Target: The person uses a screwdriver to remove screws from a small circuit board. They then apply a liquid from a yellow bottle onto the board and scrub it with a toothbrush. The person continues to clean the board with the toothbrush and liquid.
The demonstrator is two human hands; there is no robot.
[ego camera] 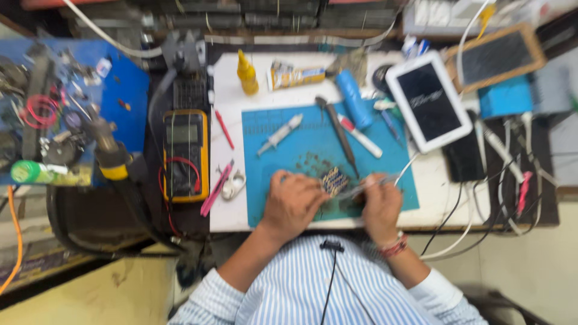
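Blurrily, left hand (293, 201) fingers pinching small patterned circuit board (334, 180), right hand (381, 204) fingers gripping thin metal tweezers (361, 188), teal rubber mat (313, 150)

Both hands low and close together, forearms angled inward.
Left hand (292, 201) lies knuckles-up with fingers curled; right hand (381, 204) is closed in a pinch.

Blurring across the whole view, softening every edge. Hiding much of the small circuit board (335, 180) behind the left hand (292, 203); leaving its parts too small to make out. Smearing the thin tool (368, 186) in the right hand (382, 207), tip unreadable. Dissolving the clutter on the blue tray (129, 90) into shapeless bits. Cutting off the orange cable (16, 241) at the left edge, and the striped shirt (325, 283) at the bottom edge. Keeping the meter (186, 153) display unreadable.
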